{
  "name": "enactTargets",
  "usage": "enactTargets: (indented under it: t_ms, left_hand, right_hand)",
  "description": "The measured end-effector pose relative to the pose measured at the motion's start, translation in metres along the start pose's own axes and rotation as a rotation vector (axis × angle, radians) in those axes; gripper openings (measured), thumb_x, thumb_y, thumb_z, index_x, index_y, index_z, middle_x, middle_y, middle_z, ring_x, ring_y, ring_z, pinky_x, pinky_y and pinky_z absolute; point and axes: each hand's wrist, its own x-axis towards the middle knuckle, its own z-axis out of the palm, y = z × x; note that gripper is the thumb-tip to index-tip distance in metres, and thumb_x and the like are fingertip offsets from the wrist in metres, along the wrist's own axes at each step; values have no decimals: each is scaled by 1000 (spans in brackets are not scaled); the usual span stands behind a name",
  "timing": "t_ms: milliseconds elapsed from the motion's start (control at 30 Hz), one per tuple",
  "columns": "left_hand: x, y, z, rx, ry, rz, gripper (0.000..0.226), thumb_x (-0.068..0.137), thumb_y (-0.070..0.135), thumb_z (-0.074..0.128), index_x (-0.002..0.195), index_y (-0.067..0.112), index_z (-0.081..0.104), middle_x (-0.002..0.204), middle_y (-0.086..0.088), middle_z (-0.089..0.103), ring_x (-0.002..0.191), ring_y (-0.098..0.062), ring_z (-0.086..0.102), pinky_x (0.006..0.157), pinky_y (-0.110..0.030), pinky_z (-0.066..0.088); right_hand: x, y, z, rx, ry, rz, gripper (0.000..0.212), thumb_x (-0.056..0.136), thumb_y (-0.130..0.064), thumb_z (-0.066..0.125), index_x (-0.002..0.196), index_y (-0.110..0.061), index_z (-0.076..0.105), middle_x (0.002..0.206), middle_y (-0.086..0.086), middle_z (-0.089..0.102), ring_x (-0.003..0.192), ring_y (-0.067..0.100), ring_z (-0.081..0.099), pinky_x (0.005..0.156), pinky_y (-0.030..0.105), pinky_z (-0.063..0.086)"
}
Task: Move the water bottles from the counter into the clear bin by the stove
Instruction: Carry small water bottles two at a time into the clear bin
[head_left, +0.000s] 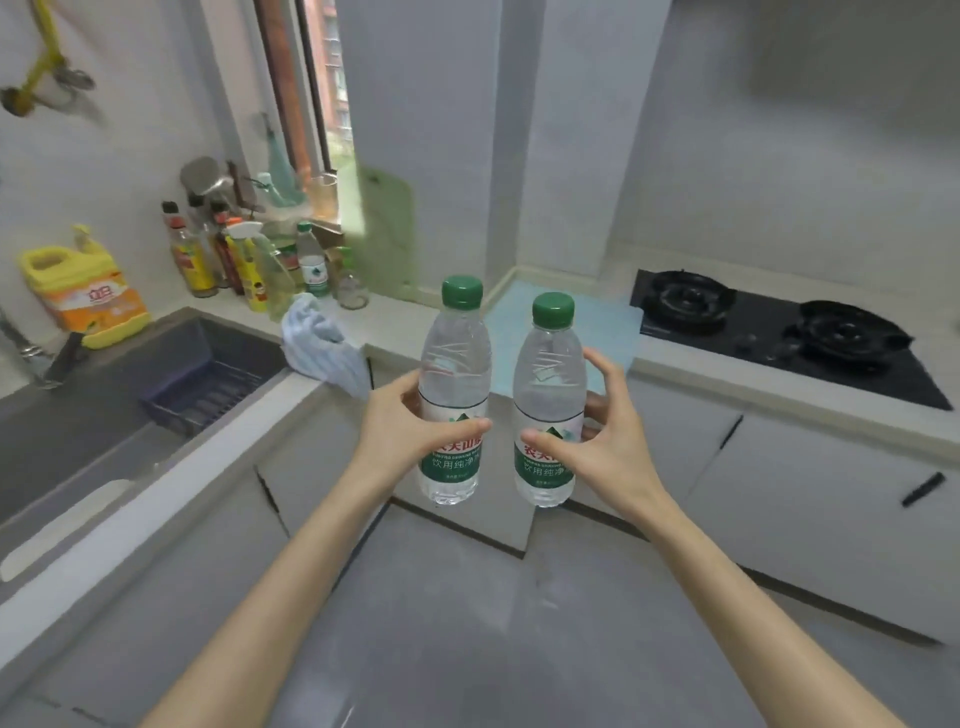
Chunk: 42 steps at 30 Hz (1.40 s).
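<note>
Grey-white counter (395, 322) wraps the corner of a small kitchen, with pale cabinets below it and a grey floor (467, 623) at 6 o'clock. A dark sink (130, 395) lies at 9 o'clock and holds a rack (202, 389). A black two-burner stove (779, 332) is set into the counter at 3 o'clock. A blue mat (571, 322) lies in the corner at 12 o'clock, just left of the stove. Condiments (223, 260) crowd the counter at 10 o'clock, with a yellow jug (88, 296) further left and a pale cloth (322, 348) draped over the counter edge beside the sink. A green board (387, 228) leans on the wall under the window.

Both arms reach in from 6 o'clock. The left hand (400, 415) grips the left bottle (454, 374), thumb across the label and fingers behind. The right hand (608, 441) grips the right bottle (548, 374) the same way, its index finger raised beside the bottle's shoulder. Both bottles are clear with green caps and green labels. They are held upright and side by side, close but apart, in the air at the centre, in front of the corner cabinet and off the counter.
</note>
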Motion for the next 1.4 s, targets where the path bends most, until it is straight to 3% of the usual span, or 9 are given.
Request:
enactTargets:
  t_ms: [200, 367, 533, 667, 867, 1033, 1300, 1400]
  left_hand:
    - [51, 17, 100, -10, -201, 53, 41, 58, 3, 88, 87, 23, 68, 70, 20, 70, 67, 10, 65, 57, -6, 47]
    - [98, 25, 187, -29, -323, 102, 46, 55, 9, 90, 96, 16, 71, 86, 10, 73, 75, 4, 68, 63, -10, 51]
    - [155, 35, 291, -82, -469, 124, 45, 55, 13, 91, 95, 19, 71, 87, 11, 73, 75, 4, 68, 61, -10, 50]
    - [194, 47, 366, -101, -572, 159, 44, 55, 10, 91, 93, 19, 71, 85, 12, 73, 74, 4, 68, 61, -9, 50]
    - [243, 64, 473, -144, -713, 174, 45, 56, 8, 90, 96, 14, 71, 88, 7, 74, 74, 4, 67, 63, -10, 49]
    - [267, 73, 548, -148, -800, 174, 43, 55, 10, 90, 91, 23, 70, 87, 11, 74, 78, 3, 68, 65, -11, 51]
    - [276, 73, 661, -128, -854, 167, 49, 55, 10, 90, 100, 16, 71, 93, 4, 75, 84, -6, 70, 71, -18, 55]
    - [275, 71, 711, -122, -838, 152, 50, 54, 12, 91, 101, 16, 71, 93, 4, 75, 84, -7, 71, 72, -21, 56]
  right_hand:
    - [10, 34, -87, -27, 217, 58, 91, 62, -23, 90, 129, -50, 36, 107, -26, 64, 106, 0, 60, 81, 19, 48]
    - [26, 62, -154, -94, 370, 100, 89, 63, -23, 89, 126, -56, 35, 97, -35, 66, 100, -1, 62, 83, 22, 50]
    - [55, 96, -231, -128, 513, 141, 88, 66, -18, 88, 132, -45, 36, 101, -16, 72, 99, 4, 66, 88, 31, 55]
    - [80, 120, -285, -168, 611, 177, 87, 65, -16, 88, 130, -47, 37, 101, -23, 70, 99, 4, 67, 88, 39, 56]
    - [110, 152, -363, -184, 759, 233, 87, 65, -15, 88, 120, -58, 36, 104, -15, 71, 99, 5, 68, 86, 33, 56]
    - [123, 180, -417, -155, 860, 275, 89, 65, -15, 88, 132, -44, 37, 107, -13, 70, 101, 5, 67, 89, 35, 56]
    - [127, 237, -505, -109, 927, 294, 87, 66, -7, 86, 129, -42, 39, 103, -12, 71, 97, 8, 69, 87, 34, 57]
    - [126, 264, -548, -112, 916, 299, 86, 66, -6, 86, 130, -40, 39, 100, -15, 71, 95, 3, 68, 82, 27, 57]
